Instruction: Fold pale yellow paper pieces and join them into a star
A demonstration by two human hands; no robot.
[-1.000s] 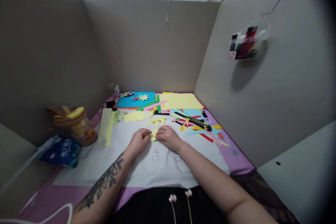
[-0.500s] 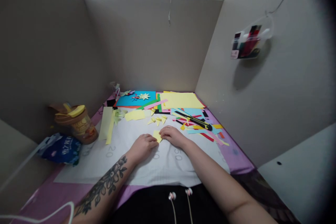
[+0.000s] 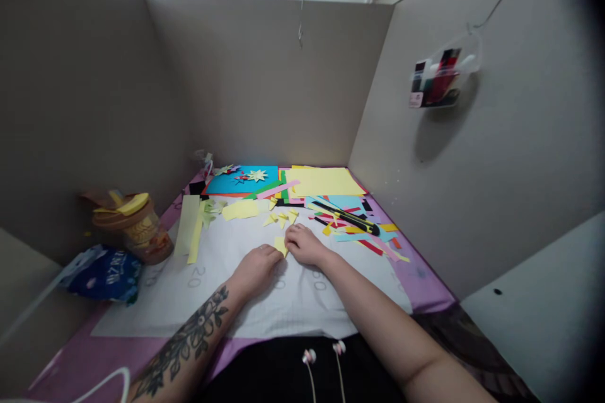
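A small yellow paper piece (image 3: 280,245) lies on the white sheet (image 3: 227,302) between my two hands. My left hand (image 3: 261,267) has its fingers closed on the lower left edge of the piece. From the other side, my right hand (image 3: 304,244) grips its right edge with bent fingers. Just beyond my hands sit several small folded yellow pieces (image 3: 282,219). To the right, a black and yellow utility knife (image 3: 352,219) rests on scattered coloured strips (image 3: 373,245).
A lidded brown cup (image 3: 144,236) and a blue packet (image 3: 106,274) stand at left. Yellow sheets (image 3: 326,181) and a blue sheet (image 3: 222,184) with paper stars (image 3: 258,175) lie at the back. Grey panels (image 3: 269,75) enclose the table; a clear container (image 3: 442,79) hangs at right.
The whole view has shifted slightly. Both hands remain at the small yellow piece, with my right fingers a little more bunched over its right side.
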